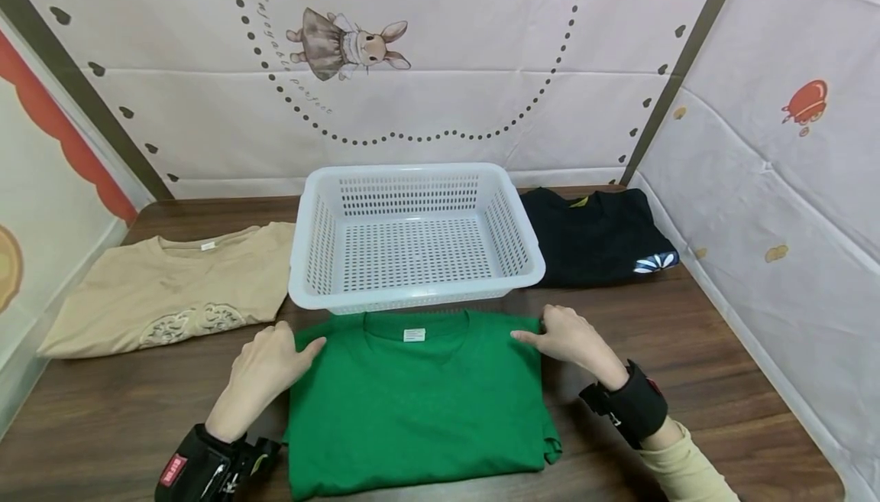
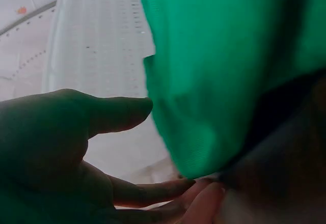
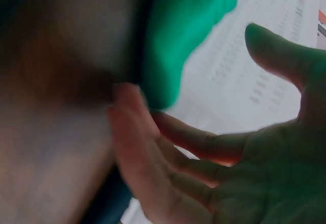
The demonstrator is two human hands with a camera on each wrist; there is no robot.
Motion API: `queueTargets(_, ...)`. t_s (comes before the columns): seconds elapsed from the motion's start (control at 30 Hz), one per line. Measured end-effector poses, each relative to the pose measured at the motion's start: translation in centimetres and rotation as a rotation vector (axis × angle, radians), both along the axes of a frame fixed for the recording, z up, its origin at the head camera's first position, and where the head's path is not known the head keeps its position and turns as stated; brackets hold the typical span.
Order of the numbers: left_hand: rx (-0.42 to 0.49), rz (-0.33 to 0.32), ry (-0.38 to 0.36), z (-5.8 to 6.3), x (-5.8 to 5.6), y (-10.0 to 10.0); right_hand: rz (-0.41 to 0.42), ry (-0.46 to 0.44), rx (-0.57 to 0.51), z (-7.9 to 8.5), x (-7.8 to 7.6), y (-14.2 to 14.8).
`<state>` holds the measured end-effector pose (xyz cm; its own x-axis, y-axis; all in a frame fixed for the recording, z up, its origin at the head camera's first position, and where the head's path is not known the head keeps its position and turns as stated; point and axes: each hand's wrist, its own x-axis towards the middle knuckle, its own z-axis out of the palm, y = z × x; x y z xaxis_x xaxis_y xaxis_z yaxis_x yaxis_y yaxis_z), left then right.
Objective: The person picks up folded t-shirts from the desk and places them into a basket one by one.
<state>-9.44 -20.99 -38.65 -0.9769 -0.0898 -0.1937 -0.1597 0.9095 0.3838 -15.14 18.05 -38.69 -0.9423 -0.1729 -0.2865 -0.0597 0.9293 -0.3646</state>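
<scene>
A green T-shirt [image 1: 415, 403], folded into a rough rectangle, lies at the front of the table with its collar and white label toward the basket. My left hand [image 1: 268, 361] is at its upper left corner. In the left wrist view, the thumb [image 2: 122, 113] extends to the cloth's edge and the fingertips are just under the corner, spread apart from the thumb. At the upper right corner is my right hand [image 1: 571, 338]. Its thumb [image 3: 275, 51] stands well away from the fingers in the right wrist view, with the fingertips right at the green cloth's edge.
A white perforated basket [image 1: 415, 292] stands just behind the green T-shirt. To its left lies a folded beige T-shirt [image 1: 199, 280], to its right a folded black T-shirt [image 1: 591, 238]. Printed white sheeting [image 1: 447, 105] walls the brown wooden table [image 1: 722, 380] at the back and sides.
</scene>
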Motion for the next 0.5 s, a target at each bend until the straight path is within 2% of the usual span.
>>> queueTargets(0.17,0.019,-0.012,-0.033,-0.8,-0.6,-0.3,0.02,-0.001,-0.026,-0.7,0.0,-0.6)
queueTargets(0.5,0.057,-0.042,-0.054,-1.6,-1.3,1.3,0.051,0.0,-0.112,-1.3,0.3,-2.8)
